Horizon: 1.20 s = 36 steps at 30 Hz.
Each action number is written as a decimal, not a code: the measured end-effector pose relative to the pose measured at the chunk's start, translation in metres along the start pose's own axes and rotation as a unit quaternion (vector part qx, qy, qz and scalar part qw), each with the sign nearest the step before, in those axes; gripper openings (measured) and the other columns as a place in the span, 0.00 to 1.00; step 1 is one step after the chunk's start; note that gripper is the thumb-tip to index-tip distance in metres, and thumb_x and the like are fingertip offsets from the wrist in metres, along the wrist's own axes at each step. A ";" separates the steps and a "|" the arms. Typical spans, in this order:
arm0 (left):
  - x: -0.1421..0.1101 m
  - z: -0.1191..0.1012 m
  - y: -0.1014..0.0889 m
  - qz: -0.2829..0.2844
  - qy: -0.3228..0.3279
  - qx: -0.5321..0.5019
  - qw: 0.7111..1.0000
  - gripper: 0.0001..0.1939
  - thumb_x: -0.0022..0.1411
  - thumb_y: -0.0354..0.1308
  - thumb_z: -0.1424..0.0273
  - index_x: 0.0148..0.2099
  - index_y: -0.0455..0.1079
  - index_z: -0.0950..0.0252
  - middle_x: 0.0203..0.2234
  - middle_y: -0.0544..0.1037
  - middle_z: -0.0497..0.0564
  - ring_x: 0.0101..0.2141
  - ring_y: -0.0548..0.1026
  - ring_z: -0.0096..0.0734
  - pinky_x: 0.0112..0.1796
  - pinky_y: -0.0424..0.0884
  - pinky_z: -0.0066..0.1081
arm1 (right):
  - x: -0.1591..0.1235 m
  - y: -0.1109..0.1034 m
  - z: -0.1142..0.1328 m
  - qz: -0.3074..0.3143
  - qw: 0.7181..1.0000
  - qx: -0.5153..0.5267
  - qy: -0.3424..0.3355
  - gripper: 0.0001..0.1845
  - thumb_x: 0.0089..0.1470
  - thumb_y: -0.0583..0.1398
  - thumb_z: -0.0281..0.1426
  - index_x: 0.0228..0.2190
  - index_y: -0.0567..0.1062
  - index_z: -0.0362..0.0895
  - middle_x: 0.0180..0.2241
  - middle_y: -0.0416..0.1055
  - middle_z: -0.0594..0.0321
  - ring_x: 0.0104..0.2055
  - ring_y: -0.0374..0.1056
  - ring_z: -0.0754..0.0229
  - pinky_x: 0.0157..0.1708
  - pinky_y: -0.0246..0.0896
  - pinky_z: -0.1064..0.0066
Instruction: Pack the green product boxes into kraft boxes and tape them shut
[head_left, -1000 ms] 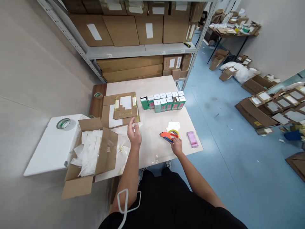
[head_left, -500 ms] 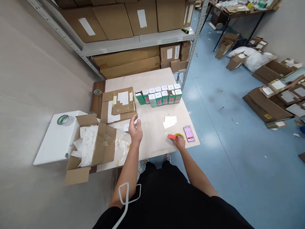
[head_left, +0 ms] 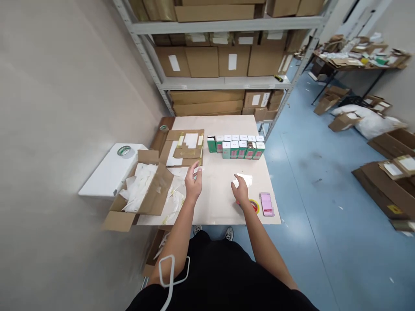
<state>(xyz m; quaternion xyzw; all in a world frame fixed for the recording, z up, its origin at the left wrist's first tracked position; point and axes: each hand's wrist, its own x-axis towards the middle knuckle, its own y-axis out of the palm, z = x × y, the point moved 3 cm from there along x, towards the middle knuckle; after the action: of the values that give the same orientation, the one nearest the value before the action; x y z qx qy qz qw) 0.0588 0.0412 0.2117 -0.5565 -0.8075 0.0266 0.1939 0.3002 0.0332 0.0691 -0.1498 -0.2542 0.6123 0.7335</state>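
Note:
My left hand is raised over the table near the flat cardboard pieces, its fingers curved and apart with nothing visible in them. My right hand reaches forward with thumb and fingers apart beside the white paper cards, partly covering them. Under my right wrist lies a roll of yellow tape with a red-orange part, mostly hidden by the arm. Green and white small boxes stand in two rows beyond my hands. A pink, pixelated phone-shaped item rests to the right of the tape.
Flat cardboard lies at the table's left. An open carton full of white paper stands beside a white box bearing a tape roll. Metal shelving with cartons rises behind. More cartons lie on the floor right.
My right hand has let go of the orange-handled tape tool and moved forward toward the paper cards. My left hand stays raised. The camera view has tilted up, showing more shelving.

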 end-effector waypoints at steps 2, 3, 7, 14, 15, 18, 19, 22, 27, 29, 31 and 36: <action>-0.001 0.011 -0.018 -0.018 -0.016 0.001 1.000 0.23 0.72 0.55 0.55 0.62 0.73 0.60 0.58 0.77 0.59 0.59 0.74 0.44 0.52 0.75 0.38 | 0.006 0.021 0.018 0.016 0.999 0.021 -0.029 0.27 0.61 0.57 0.34 0.61 0.71 0.44 0.59 0.72 0.50 0.62 0.67 0.47 0.64 0.62 0.50; -0.002 0.017 -0.028 -0.026 -0.026 0.002 0.999 0.23 0.72 0.55 0.55 0.62 0.74 0.60 0.58 0.77 0.59 0.59 0.74 0.44 0.52 0.75 0.38 | 0.009 0.032 0.026 0.026 0.998 0.029 -0.042 0.27 0.61 0.57 0.34 0.61 0.71 0.45 0.59 0.72 0.50 0.63 0.66 0.48 0.65 0.61 0.50; 0.004 0.047 -0.063 -0.053 -0.069 0.004 0.996 0.22 0.72 0.56 0.56 0.61 0.73 0.60 0.59 0.76 0.59 0.59 0.74 0.45 0.53 0.75 0.39 | 0.017 0.078 0.051 0.071 0.994 0.048 -0.062 0.27 0.61 0.56 0.34 0.61 0.71 0.44 0.61 0.71 0.50 0.65 0.65 0.48 0.66 0.61 0.50; 0.047 0.102 -0.110 -0.080 -0.122 -0.026 0.989 0.22 0.70 0.57 0.56 0.61 0.73 0.59 0.58 0.77 0.59 0.58 0.75 0.46 0.56 0.73 0.43 | 0.043 0.141 0.078 0.115 0.990 0.032 -0.074 0.28 0.60 0.57 0.33 0.62 0.71 0.46 0.62 0.71 0.51 0.66 0.65 0.49 0.66 0.61 0.50; 0.056 0.108 -0.115 -0.082 -0.127 -0.029 0.988 0.22 0.70 0.57 0.56 0.61 0.73 0.59 0.58 0.77 0.59 0.58 0.75 0.46 0.56 0.73 0.43 | 0.048 0.148 0.082 0.122 0.989 0.026 -0.074 0.28 0.60 0.57 0.33 0.62 0.72 0.46 0.62 0.71 0.52 0.66 0.65 0.49 0.66 0.61 0.51; 0.084 0.127 -0.131 -0.081 -0.129 -0.036 0.988 0.23 0.70 0.56 0.55 0.61 0.74 0.59 0.58 0.77 0.59 0.59 0.74 0.45 0.55 0.73 0.40 | 0.067 0.171 0.094 0.138 0.987 0.003 -0.078 0.28 0.60 0.57 0.33 0.62 0.72 0.47 0.62 0.70 0.52 0.66 0.65 0.49 0.66 0.62 0.52; 0.095 0.134 -0.136 -0.080 -0.127 -0.038 0.988 0.23 0.70 0.56 0.56 0.61 0.74 0.59 0.58 0.77 0.59 0.59 0.74 0.44 0.55 0.73 0.40 | 0.074 0.179 0.098 0.143 0.987 -0.004 -0.079 0.28 0.61 0.57 0.33 0.62 0.72 0.47 0.63 0.70 0.53 0.66 0.65 0.49 0.65 0.62 0.52; 0.133 0.158 -0.151 -0.075 -0.138 -0.042 0.987 0.22 0.69 0.57 0.57 0.60 0.74 0.60 0.56 0.78 0.59 0.57 0.75 0.43 0.54 0.73 0.40 | 0.094 0.205 0.111 0.158 0.984 -0.017 -0.076 0.28 0.61 0.56 0.32 0.62 0.71 0.48 0.63 0.70 0.53 0.66 0.65 0.49 0.63 0.65 0.53; 0.204 0.205 -0.167 -0.052 -0.143 -0.045 0.987 0.20 0.68 0.57 0.59 0.58 0.75 0.61 0.55 0.79 0.58 0.57 0.76 0.43 0.55 0.72 0.40 | 0.124 0.250 0.126 0.164 0.983 -0.028 -0.071 0.29 0.60 0.57 0.31 0.62 0.72 0.49 0.62 0.71 0.53 0.65 0.66 0.48 0.61 0.67 0.52; 0.229 0.223 -0.170 -0.050 -0.145 -0.050 0.987 0.19 0.68 0.58 0.60 0.56 0.76 0.62 0.55 0.79 0.59 0.56 0.76 0.43 0.56 0.72 0.40 | 0.136 0.266 0.128 0.164 0.984 -0.032 -0.068 0.29 0.60 0.57 0.31 0.62 0.72 0.48 0.62 0.71 0.53 0.66 0.65 0.48 0.63 0.65 0.52; 0.251 0.243 -0.170 -0.043 -0.158 -0.044 0.986 0.18 0.67 0.57 0.61 0.55 0.77 0.63 0.54 0.80 0.59 0.55 0.77 0.42 0.56 0.71 0.40 | 0.147 0.280 0.128 0.167 0.983 -0.036 -0.065 0.29 0.60 0.57 0.31 0.62 0.71 0.48 0.62 0.70 0.53 0.66 0.65 0.49 0.65 0.62 0.52; 0.297 0.297 -0.153 0.016 -0.212 -0.028 0.977 0.17 0.68 0.56 0.63 0.54 0.76 0.62 0.52 0.81 0.57 0.53 0.78 0.38 0.55 0.72 0.37 | 0.180 0.315 0.119 0.174 0.982 -0.058 -0.054 0.31 0.59 0.57 0.29 0.63 0.70 0.48 0.63 0.69 0.54 0.65 0.65 0.51 0.67 0.61 0.54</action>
<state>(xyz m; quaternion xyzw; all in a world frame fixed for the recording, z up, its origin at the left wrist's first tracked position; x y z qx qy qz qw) -0.2696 0.3044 0.0614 -0.5563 -0.8216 0.1241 0.0021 -0.0030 0.2626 0.0344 -0.2008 -0.2981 0.7223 0.5909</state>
